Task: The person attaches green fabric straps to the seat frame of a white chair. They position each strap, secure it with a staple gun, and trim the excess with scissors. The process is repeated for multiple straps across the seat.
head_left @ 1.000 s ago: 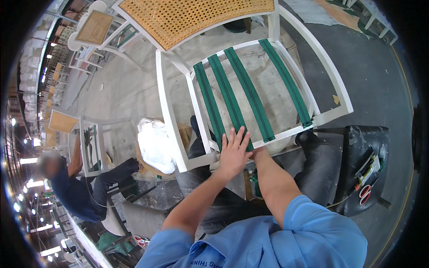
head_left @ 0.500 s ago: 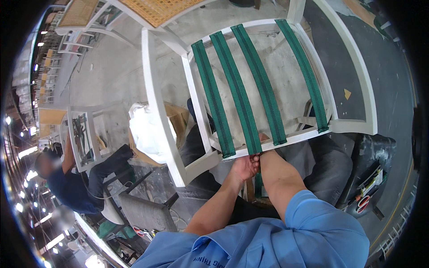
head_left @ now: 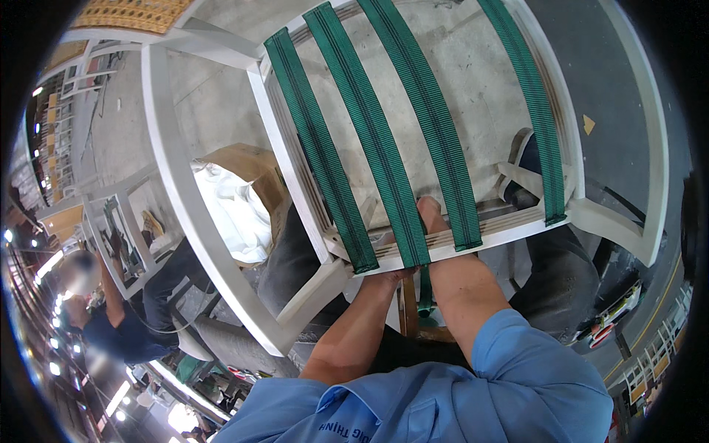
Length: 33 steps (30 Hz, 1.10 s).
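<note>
A white chair frame [head_left: 295, 166] is in front of me, with several green webbing straps across its seat opening. My hands meet at the front rail [head_left: 502, 230], where the second strap from the left [head_left: 369, 133] wraps over the edge. My left hand [head_left: 389, 278] is below the rail at that strap, its fingers mostly hidden. My right hand [head_left: 431, 213] reaches under the rail and partly shows inside the frame, right beside the same strap; its grip is hidden. A loose green webbing tail [head_left: 425, 292] hangs between my forearms.
A cardboard box [head_left: 247, 166] with a white plastic bag [head_left: 235, 214] stands left of the frame. Farther left, a co-worker [head_left: 122, 325] handles another chair frame. Red-handled scissors [head_left: 602, 336] lie among tools at the right. A cane-panelled piece [head_left: 133, 16] is at the upper left.
The chair frame appears larger and closer, its left side shifted left. My right hand now shows inside the frame beside the strap; my left hand's fingers, visible before, have gone under the rail.
</note>
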Available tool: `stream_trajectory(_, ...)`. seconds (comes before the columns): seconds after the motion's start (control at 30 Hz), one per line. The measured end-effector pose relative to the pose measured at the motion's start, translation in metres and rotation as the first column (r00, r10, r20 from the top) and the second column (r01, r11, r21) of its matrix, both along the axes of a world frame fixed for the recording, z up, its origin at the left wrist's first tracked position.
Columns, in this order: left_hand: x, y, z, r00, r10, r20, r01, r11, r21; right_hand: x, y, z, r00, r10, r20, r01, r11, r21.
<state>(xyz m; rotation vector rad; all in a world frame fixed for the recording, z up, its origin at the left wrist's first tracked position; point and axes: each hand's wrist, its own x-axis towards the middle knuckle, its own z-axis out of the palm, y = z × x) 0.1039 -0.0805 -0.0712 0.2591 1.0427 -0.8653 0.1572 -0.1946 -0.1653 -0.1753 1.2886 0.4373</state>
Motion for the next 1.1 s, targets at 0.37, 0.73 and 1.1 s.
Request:
stream_trajectory(0.37,0.009,0.0,-0.002,0.992,0.127,-0.026,-0.127,0.992,0.013,0.023,0.0,-0.033,0.999,-0.011,-0.033,0.011,1.0,-0.014)
stream_trajectory(0.73,0.004,0.004,0.003,0.978,0.201,-0.05,-0.199,0.979,0.039,0.023,0.01,-0.057,0.998,-0.037,-0.06,0.037,0.999,-0.01)
stream_trajectory(1.1,0.009,-0.015,0.002,0.969,0.244,0.027,-0.245,0.969,0.018,0.011,-0.01,-0.049,0.999,0.035,-0.021,-0.035,0.999,-0.016)
